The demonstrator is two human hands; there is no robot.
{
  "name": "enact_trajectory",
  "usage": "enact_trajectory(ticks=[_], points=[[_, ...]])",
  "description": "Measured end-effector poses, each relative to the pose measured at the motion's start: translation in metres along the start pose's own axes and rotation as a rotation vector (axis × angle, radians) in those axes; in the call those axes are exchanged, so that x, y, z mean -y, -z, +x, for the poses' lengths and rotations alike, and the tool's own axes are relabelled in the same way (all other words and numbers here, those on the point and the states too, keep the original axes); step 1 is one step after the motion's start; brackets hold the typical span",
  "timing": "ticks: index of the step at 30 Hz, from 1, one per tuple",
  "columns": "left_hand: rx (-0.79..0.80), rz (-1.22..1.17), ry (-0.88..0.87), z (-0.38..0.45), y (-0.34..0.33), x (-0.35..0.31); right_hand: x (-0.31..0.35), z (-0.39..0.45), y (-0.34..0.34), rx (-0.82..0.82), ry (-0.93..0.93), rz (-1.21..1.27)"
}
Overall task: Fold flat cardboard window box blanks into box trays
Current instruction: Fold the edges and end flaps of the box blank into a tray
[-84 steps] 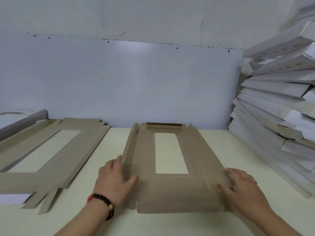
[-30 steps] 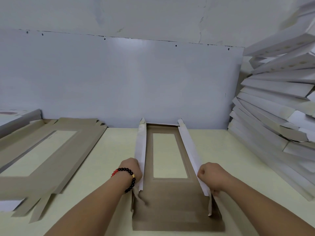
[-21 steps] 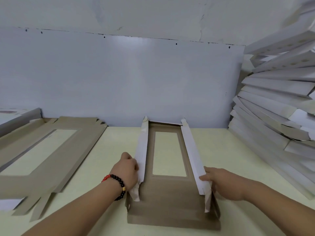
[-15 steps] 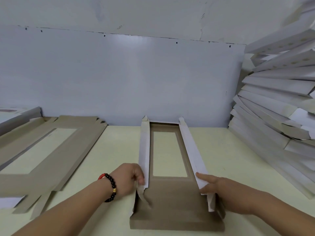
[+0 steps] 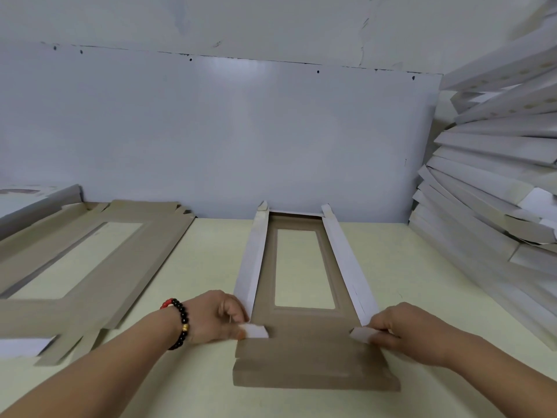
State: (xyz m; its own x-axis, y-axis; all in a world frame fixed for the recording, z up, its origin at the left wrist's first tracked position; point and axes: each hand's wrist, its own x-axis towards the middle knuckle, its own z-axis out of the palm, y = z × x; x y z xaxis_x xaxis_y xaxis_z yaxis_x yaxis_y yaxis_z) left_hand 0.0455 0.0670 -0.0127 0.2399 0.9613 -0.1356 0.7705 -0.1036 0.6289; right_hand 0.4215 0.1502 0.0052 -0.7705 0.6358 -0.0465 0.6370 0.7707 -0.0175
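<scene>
no readable text, labels, numbers or signs anywhere

Window box blank (image 5: 304, 330) lies centred on the tabletop (image 5: 211, 260), far end near the wall (image 5: 241, 131). Flat blanks (image 5: 90, 267) lie left of it. Stacked folded trays (image 5: 494, 182) stand right. Both hands, left (image 5: 220, 319) and right (image 5: 404, 330), rest at its near corners.

Count, head view. Hands: 2, left hand (image 5: 218, 316) and right hand (image 5: 407, 330). Partly folded window box blank (image 5: 304, 342) on the table (image 5: 422, 267): 1, with 2 raised side walls and 1 window cut-out. Flat blanks (image 5: 99, 260) at left: at least 1 on top; number beneath cannot be told. Folded trays (image 5: 494, 182) stacked at right: more than 10, exact count unclear. Bead bracelet (image 5: 180, 321): 1.
</scene>
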Motion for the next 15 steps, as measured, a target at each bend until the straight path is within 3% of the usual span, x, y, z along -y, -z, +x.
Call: enact_trajectory(ticks=[5, 15], points=[[-0.172, 0.079, 0.008, 0.004, -0.018, -0.010, 0.010, 0.006, -0.003, 0.002, -0.124, 0.054], [-0.184, 0.283, -0.143, 0.006, -0.034, -0.012, 0.017, 0.004, -0.011, 0.016, -0.171, 0.177]])
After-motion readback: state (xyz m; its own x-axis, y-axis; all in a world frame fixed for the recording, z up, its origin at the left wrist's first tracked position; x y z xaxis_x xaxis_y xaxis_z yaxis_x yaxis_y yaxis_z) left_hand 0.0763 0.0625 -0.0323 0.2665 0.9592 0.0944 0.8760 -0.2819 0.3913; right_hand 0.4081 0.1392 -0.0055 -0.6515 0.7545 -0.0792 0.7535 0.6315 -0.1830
